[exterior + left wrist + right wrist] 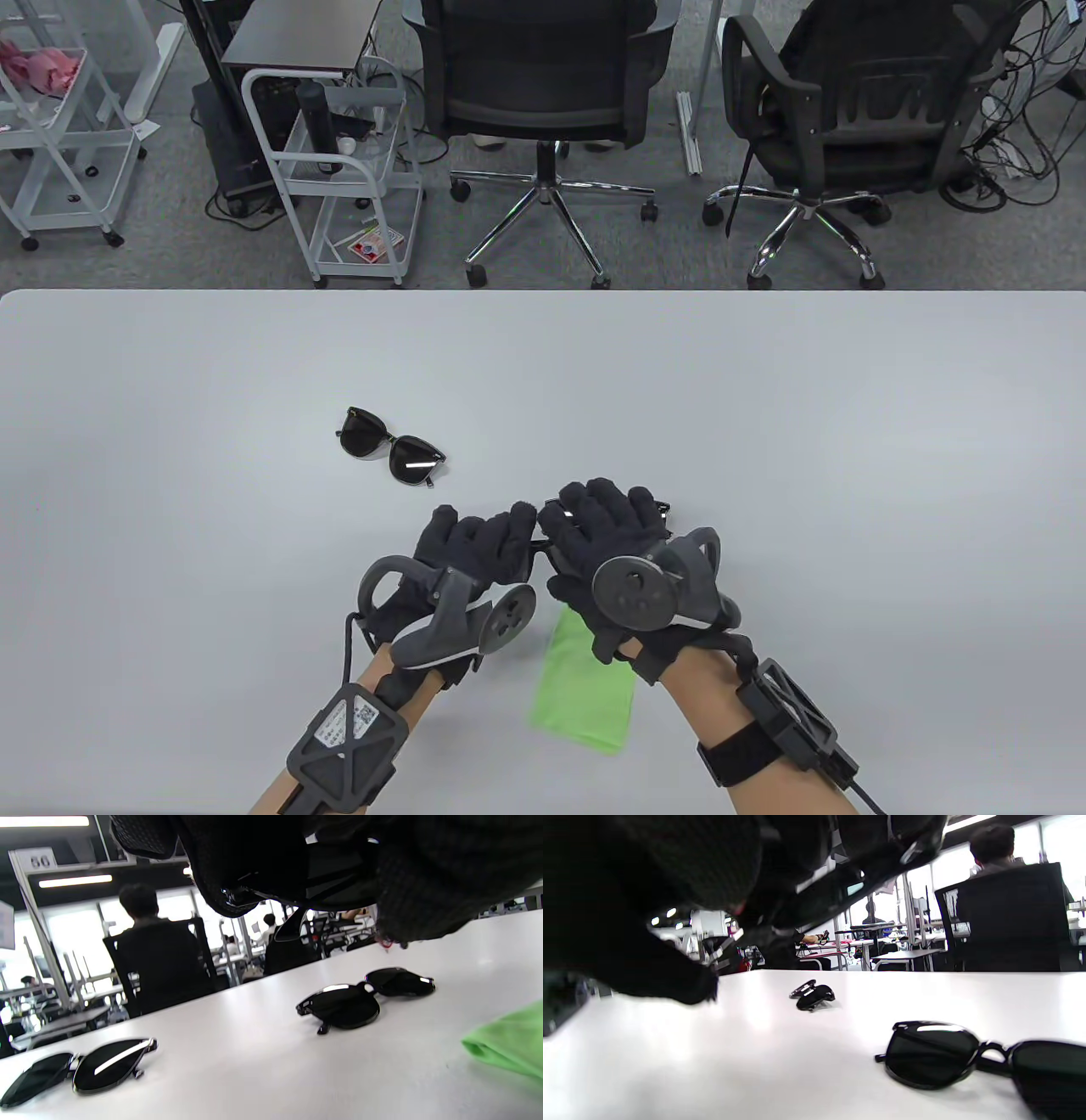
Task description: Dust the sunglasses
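- Hands, left hand (pixel 475 543) and right hand (pixel 607 526), are hovering over black sunglasses (pixel 365 997) on the table (pixel 764 407); whether either is gripping cannot be told.
- Green cloth (pixel 585 688) is lying just beneath the wrists.
- Second sunglasses (pixel 392 446) are lying apart.

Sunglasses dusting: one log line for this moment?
left hand: above table | right hand: over near sunglasses | far sunglasses: untouched | green cloth: flat, unheld
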Motion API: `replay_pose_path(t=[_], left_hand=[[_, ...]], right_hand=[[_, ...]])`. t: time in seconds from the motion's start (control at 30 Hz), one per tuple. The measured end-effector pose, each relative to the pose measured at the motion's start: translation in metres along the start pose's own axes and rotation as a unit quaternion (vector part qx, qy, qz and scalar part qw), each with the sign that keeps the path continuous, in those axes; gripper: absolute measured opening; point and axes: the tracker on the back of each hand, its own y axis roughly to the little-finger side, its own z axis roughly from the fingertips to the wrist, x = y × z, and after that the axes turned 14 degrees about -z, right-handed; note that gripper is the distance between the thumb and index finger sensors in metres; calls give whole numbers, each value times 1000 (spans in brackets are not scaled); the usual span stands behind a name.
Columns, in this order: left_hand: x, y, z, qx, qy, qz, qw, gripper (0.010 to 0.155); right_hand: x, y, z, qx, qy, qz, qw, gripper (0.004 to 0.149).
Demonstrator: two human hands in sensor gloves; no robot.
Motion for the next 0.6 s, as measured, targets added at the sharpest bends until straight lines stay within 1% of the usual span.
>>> replay_pose_path(t=[0.03,0.07,0.13,0.2,0.27,0.33,0.37,0.43,0.47,0.5,0.6], left_hand=[[2,-1,1,1,-8,2,1000,104],[5,-2,2,0,-21,4,1000,105],[10,-3,5,3,-51,2,999,106],[13,-5,6,-4,-62,-7,998,106],[14,-10,6,-10,-69,-14,997,106],[14,-13,6,-13,-71,-21,997,106],[13,-14,5,-12,-67,-22,997,105],[11,-12,2,-1,-45,15,999,107],[9,-10,1,8,-28,29,999,109],[6,-5,-1,19,0,34,999,110],[-7,11,-3,47,61,35,996,109]], right_hand=[[0,-2,0,0,8,17,1000,75],[-1,-5,0,3,25,37,999,71],[-4,-7,1,0,40,51,998,63],[-5,-8,1,-3,59,48,997,55],[-5,-7,1,5,66,42,997,47],[-4,-7,0,10,65,46,997,44],[-4,-6,0,9,65,54,996,42],[-5,-1,-1,12,61,53,997,42],[-6,3,-1,19,61,48,997,41],[-10,8,-2,25,65,45,997,41],[-24,31,-2,57,66,46,995,41]])
